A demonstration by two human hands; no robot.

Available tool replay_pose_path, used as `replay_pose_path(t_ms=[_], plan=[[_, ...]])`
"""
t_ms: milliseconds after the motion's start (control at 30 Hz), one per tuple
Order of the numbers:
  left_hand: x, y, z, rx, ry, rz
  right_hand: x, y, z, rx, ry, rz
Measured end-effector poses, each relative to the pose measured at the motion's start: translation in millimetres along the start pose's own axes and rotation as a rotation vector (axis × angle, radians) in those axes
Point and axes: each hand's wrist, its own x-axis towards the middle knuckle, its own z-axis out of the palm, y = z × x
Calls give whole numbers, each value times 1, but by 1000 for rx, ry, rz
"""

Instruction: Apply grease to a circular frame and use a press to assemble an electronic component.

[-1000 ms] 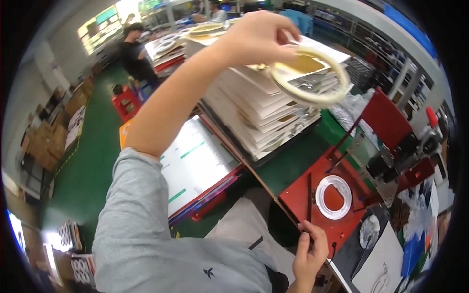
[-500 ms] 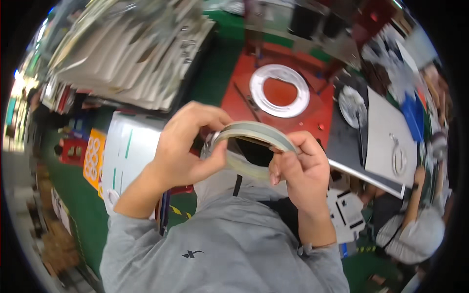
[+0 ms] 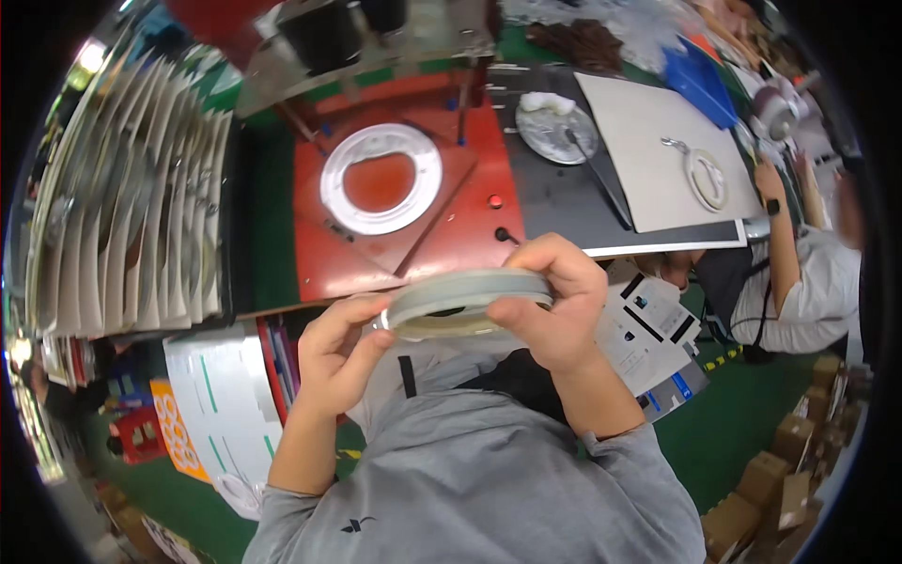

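Two-handed hold on a pale hoop (image 3: 460, 289) near the centre of the frame, above the grey shirt (image 3: 451, 470) and at the lower edge of a red board (image 3: 460, 240). With the left hand (image 3: 336, 362), pinches the left end between thumb and fingers; with the right hand (image 3: 562, 305), clasps the right end, thumb on the near side, fingers curled around behind. Looks light and fairly stiff, judging by the even curve between the grips; probably smooth enough to slip a little, hardly fragile, yet likely to flex if squeezed hard across the middle. Best held at opposite sides of the rim, as now. Compared with one second ago, differs in place and grip: then in the left hand alone, out by the stack of sheets (image 3: 94, 273), now down between both hands. Compared with half a second ago, appears more edge-on, with the white ring (image 3: 381, 224) on the board now left of centre, not right.
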Motion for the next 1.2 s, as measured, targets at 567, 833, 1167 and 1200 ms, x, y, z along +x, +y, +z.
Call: replay_pose_path(t_ms=[567,833,1167,1200], plan=[[24,-20,-2,42,38,-102,37,85,-164,-1212,241,188],[23,-27,-5,-9,23,-94,65,70,-159,-984,429,197],[17,-22,-4,15,74,-99,103,78,-165,-1182,319,58],[17,-19,-4,-32,67,-76,99,76,-169,-1203,325,23]])
